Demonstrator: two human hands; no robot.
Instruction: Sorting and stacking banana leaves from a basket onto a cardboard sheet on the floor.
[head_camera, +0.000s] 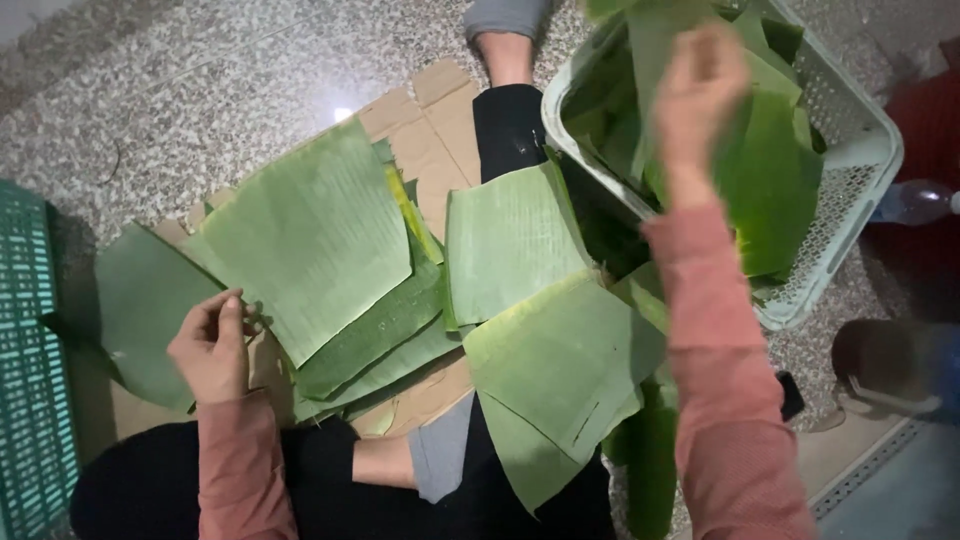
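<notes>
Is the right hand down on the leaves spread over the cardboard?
No, the right hand is raised at the white basket, touching a banana leaf inside it, while the left hand rests by the spread leaves.

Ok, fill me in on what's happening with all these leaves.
A person sits on the floor with cut banana leaves spread over flattened cardboard and across their lap. The right hand is up at the white basket, gripping a leaf in it. The left hand rests loosely curled at the edge of the big leaf pile. A green crate stands at the left.
</notes>
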